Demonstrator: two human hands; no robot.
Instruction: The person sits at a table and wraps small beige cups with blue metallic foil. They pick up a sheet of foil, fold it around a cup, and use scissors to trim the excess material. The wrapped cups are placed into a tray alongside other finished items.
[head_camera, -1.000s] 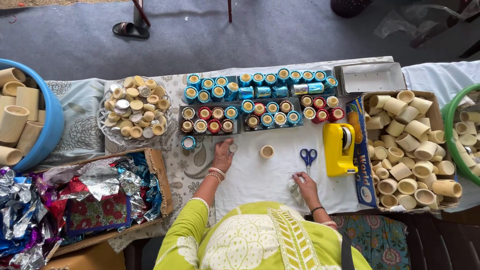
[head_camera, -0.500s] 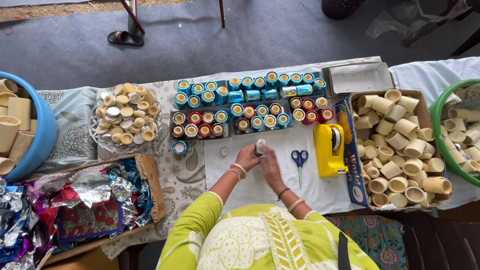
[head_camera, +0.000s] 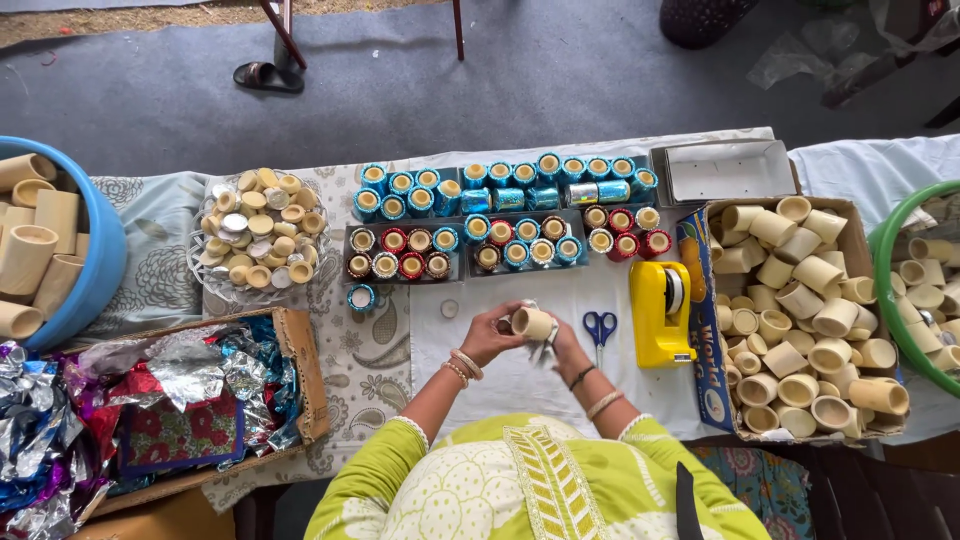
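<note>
Head view: both hands, left hand (head_camera: 487, 335) and right hand (head_camera: 562, 345), have fingers clamped on a plain cup (head_camera: 531, 322) at table centre, steadying it; scissors (head_camera: 599, 326) lie at three o'clock.

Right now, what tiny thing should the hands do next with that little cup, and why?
Probably wrap the silver foil around the plain cup. Both hands, left hand and right hand, have it in their grip above the white cloth, and a bit of silver foil shows beside it. The finished cups in the trays are all wrapped in shiny colour; this one is bare.
</note>
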